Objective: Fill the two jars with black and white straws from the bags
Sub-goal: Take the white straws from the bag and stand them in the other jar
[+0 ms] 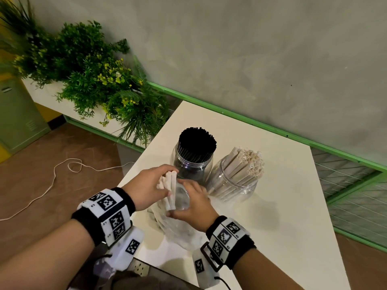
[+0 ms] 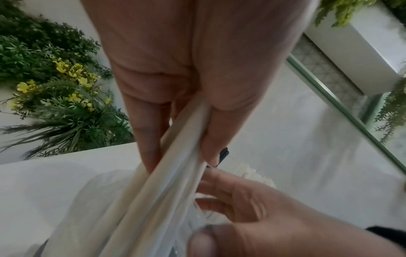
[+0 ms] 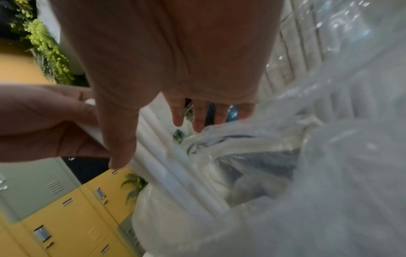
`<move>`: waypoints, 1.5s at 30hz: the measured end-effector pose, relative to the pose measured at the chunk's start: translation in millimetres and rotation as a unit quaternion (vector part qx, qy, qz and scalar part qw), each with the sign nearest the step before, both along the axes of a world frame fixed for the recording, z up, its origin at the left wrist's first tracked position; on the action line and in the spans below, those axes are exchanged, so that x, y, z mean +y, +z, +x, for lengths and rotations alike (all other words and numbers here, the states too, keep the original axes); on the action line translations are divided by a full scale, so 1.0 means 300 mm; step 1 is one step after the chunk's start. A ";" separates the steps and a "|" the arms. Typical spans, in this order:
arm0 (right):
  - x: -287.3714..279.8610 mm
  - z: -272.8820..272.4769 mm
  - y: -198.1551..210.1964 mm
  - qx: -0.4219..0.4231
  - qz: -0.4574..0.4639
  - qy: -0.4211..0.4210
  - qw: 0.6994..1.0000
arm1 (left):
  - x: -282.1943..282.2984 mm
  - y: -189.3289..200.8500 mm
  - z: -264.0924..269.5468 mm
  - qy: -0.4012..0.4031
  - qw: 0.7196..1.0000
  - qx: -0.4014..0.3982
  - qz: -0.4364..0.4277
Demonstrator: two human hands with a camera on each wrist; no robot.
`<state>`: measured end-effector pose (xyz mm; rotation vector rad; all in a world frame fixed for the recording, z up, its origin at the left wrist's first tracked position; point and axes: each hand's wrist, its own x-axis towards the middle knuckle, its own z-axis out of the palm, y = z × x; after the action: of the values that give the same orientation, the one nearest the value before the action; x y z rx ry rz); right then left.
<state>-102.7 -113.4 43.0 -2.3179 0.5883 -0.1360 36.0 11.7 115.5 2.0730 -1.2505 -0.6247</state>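
Step in hand: drawing a small bundle of white paper straws point(image 1: 170, 190) out of the crumpled clear plastic bag point(image 1: 178, 229) that lies on the white tabletop point(image 1: 278, 206), just in front of the two jars. The left hand point(image 1: 147, 188) has its grip closed around the upper part of the bundle, fingers and thumb curled about the straws; their lower ends are still inside the bag. The right hand point(image 1: 193, 206) pinches the bag's film beside the straws, apparently holding the mouth steady.

The clear round jar of black straws point(image 1: 193, 159) looks packed full. The clear round jar of white straws point(image 1: 234, 178) beside it, the two near or touching, is well stocked, its straws leaning to the right, so the task seems close to done.

Next move, as a judgement: lift the bundle clear of the bag while the right hand restrains the film, then carry it right and forward and feed it ends-down among the leaning straws without knocking either jar.

Between views: only the head view shows both jars and their fill. The left wrist view shows the left-hand fingers point(image 2: 145, 132) closing on the straw shafts. The right wrist view shows the bag's open interior point(image 3: 259, 175) and yellow and green lockers point(image 3: 72, 215) beyond; how many straws remain inside cannot be told.
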 end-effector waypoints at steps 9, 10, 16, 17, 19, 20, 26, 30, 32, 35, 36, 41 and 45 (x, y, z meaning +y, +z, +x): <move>0.054 0.076 -0.037 -0.090 0.051 -0.023 0.994 | -0.002 -0.017 -0.045 0.056 0.965 0.231 -0.113; 0.057 0.079 -0.039 -0.095 0.065 -0.035 0.993 | 0.001 -0.014 -0.051 0.052 0.958 0.257 -0.117; 0.050 0.098 -0.072 -0.113 0.109 -0.073 0.985 | 0.017 0.005 -0.060 0.014 0.942 0.321 -0.094; 0.053 0.102 -0.066 -0.118 0.109 -0.065 0.985 | 0.018 0.004 -0.061 0.015 0.938 0.333 -0.097; 0.055 0.106 -0.057 -0.128 0.110 -0.056 0.984 | 0.017 0.001 -0.065 0.022 0.931 0.348 -0.108; 0.055 0.107 -0.055 -0.130 0.115 -0.055 0.983 | 0.015 0.000 -0.065 0.031 0.926 0.356 -0.119; 0.077 0.093 -0.018 -0.157 0.183 -0.061 0.969 | -0.005 0.015 -0.068 0.067 0.908 0.379 -0.163; 0.065 0.079 -0.028 -0.188 0.119 -0.088 0.971 | -0.004 0.011 -0.071 0.056 0.916 0.369 -0.147; 0.051 0.067 -0.031 -0.187 0.046 -0.082 0.978 | 0.009 -0.010 -0.061 0.063 0.935 0.317 -0.147; 0.024 0.052 -0.019 -0.197 0.058 -0.114 0.972 | 0.037 -0.075 -0.027 0.087 0.988 0.096 -0.079; 0.018 0.047 -0.003 -0.204 0.079 -0.128 0.967 | 0.045 -0.101 -0.019 0.086 0.995 0.044 -0.022; 0.009 0.029 0.064 -0.275 0.156 -0.151 0.936 | 0.049 -0.189 -0.039 0.057 0.988 0.040 0.137; 0.018 0.012 0.044 -0.299 0.176 -0.147 0.926 | 0.017 -0.192 -0.063 0.088 0.991 0.044 0.090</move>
<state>-98.9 -108.1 56.1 -1.7023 0.5781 -0.7831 17.0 16.7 58.0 2.2460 -0.9802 -0.7624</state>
